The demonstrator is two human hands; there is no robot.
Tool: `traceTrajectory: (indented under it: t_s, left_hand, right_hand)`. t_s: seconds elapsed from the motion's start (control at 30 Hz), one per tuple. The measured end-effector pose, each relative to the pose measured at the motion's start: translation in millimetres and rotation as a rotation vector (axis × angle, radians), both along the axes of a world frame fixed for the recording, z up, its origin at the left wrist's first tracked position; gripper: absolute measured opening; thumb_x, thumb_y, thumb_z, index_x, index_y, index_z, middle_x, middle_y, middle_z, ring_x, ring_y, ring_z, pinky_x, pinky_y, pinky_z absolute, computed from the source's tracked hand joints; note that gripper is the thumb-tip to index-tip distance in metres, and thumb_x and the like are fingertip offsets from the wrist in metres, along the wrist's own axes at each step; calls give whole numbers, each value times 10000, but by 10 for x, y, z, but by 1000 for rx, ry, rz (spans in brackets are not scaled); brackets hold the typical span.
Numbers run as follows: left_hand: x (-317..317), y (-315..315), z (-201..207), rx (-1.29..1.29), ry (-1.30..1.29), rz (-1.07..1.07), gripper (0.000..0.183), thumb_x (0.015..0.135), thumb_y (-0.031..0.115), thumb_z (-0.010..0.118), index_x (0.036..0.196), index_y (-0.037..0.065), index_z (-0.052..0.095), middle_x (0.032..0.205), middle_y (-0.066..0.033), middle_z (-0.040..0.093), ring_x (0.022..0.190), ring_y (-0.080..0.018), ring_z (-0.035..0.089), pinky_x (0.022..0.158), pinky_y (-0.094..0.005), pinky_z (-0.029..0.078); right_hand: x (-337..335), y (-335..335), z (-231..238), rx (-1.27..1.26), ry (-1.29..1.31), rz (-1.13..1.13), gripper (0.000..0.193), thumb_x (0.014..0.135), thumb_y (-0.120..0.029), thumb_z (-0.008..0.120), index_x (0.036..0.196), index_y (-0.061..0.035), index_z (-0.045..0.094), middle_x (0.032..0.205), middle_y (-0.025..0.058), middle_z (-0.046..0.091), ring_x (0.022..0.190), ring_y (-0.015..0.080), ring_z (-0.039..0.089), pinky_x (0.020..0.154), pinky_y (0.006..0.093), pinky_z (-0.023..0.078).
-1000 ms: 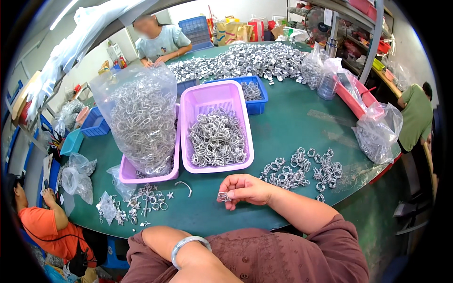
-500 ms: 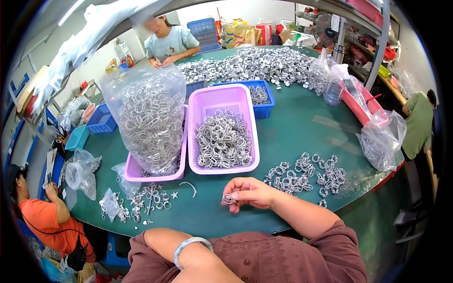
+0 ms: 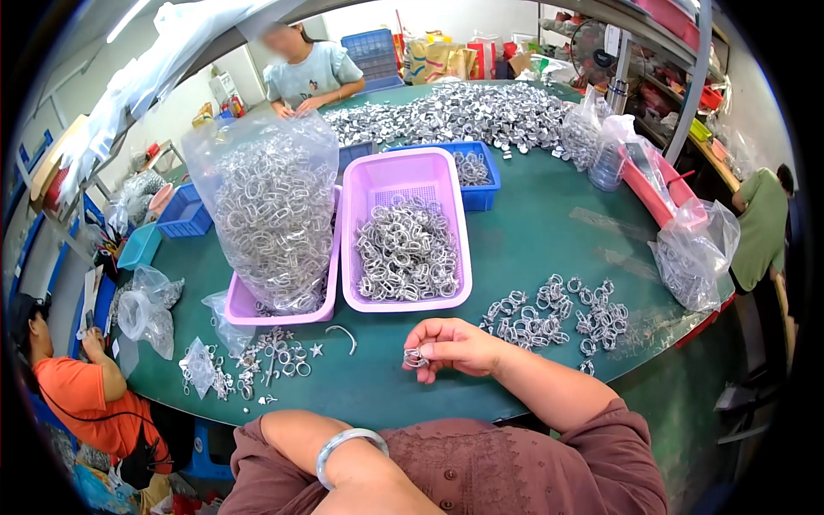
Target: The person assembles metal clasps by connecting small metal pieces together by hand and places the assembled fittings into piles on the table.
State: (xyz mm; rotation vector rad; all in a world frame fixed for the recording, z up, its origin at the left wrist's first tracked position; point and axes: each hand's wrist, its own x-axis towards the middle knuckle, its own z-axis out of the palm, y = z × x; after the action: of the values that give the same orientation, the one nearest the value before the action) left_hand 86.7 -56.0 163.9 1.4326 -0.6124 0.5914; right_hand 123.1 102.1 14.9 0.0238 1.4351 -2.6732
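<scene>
Where right hand (image 3: 453, 347) pinches — ring (image 3: 415, 358); silvery, open-framed.

Looks like shiny metal on the small piece (image 3: 415, 357), smooth plastic on the central pink basket (image 3: 410, 305) (slightly glossy), matt cloth on the brown shirt (image 3: 515, 472).

I can read no words, numbers or signs from here. The bags (image 3: 436, 63) at the back bear coloured print, too small for me to make out, and I cannot tell what, if anything, stands on the white card (image 3: 612, 40) by the fan (image 3: 592, 55).
</scene>
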Motion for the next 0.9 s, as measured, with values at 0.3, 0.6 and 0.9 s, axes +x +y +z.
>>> traceTrajectory:
  t_s: [0.3,0.6,0.9]
  left_hand:
    - [-43,21,47,41,-36,28,271,756,348,634,727,79,617,678,-81,579,597,-288,544,513,-361,414]
    - [-111,-6,36,34,-69,50,391,778,364,604,560,65,478,551,-92,475,499,-280,475,471,-368,367]
    - [-953,157,-830,-264,-68,559,426,727,434,623,594,32,572,471,-59,408,416,-210,397,768,-460,446]
  right_hand:
    - [-1,2,26,8,6,-30,295,873,-152,482,1147,-42,482,936,101,589,711,159,596,615,272,494]
    - [0,-5,28,-184,-1,-1,177,864,-151,501,1016,-61,484,918,110,560,678,179,594,557,280,501]
    - [117,-95,903,281,252,438,123,807,-60,487,926,-32,500,880,55,561,672,82,522,576,223,437]
